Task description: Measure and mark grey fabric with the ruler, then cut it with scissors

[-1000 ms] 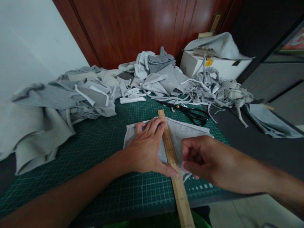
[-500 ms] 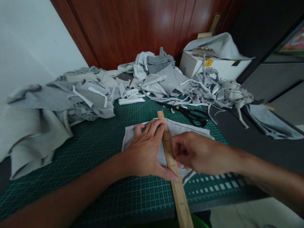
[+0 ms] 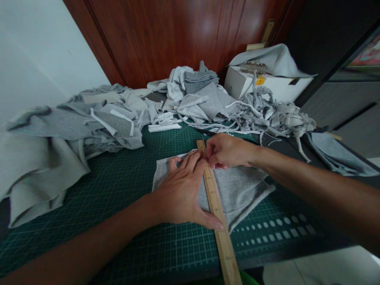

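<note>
A piece of grey fabric (image 3: 242,190) lies on the green cutting mat (image 3: 124,178), with a wooden ruler (image 3: 218,209) laid lengthwise across it. My left hand (image 3: 184,190) is spread over the fabric's left part, fingers apart, its fingertips and thumb pressing on the ruler. At the ruler's right edge, near its far end, my right hand (image 3: 222,152) is closed in a pinch, and whatever its fingertips hold is hidden. Black scissors (image 3: 204,131) lie beyond the fabric, mostly covered by my right hand and forearm.
Heaps of grey fabric (image 3: 113,118) spread along the left and back. Tangled fabric strips (image 3: 273,114) lie at the back right before a white box (image 3: 276,88). Folded grey cloth (image 3: 341,154) rests at the far right, and a wooden door (image 3: 166,39) stands behind.
My right hand has moved away from me along the ruler to near its far end, uncovering the fabric's right part and hiding the scissors' handles. My left hand has stayed in place.
</note>
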A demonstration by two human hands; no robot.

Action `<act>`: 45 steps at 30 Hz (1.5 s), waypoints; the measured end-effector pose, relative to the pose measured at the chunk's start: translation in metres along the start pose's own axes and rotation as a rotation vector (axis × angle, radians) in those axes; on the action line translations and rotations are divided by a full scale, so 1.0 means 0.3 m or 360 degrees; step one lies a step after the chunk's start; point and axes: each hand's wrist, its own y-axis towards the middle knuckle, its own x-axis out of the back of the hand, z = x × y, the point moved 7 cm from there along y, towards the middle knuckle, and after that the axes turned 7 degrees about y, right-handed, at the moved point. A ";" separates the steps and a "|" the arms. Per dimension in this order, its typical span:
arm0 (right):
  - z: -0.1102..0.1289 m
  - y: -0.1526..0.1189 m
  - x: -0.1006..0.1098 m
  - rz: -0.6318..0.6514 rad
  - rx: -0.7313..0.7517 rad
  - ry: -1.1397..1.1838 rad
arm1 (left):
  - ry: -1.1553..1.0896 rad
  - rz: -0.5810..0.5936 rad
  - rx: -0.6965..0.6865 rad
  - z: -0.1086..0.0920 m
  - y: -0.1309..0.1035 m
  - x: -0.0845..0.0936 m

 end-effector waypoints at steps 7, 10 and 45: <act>0.003 0.087 0.062 -0.0186 0.0011 -0.0133 | -0.0023 0.0012 0.0007 0.002 0.003 0.003; 0.001 0.124 0.085 -0.0276 0.0003 -0.0214 | -0.0015 0.0030 0.0012 0.003 0.002 0.000; 0.071 -0.182 -0.097 -0.0326 0.0210 -0.0817 | -0.0056 -0.0063 -0.0021 0.012 -0.008 -0.003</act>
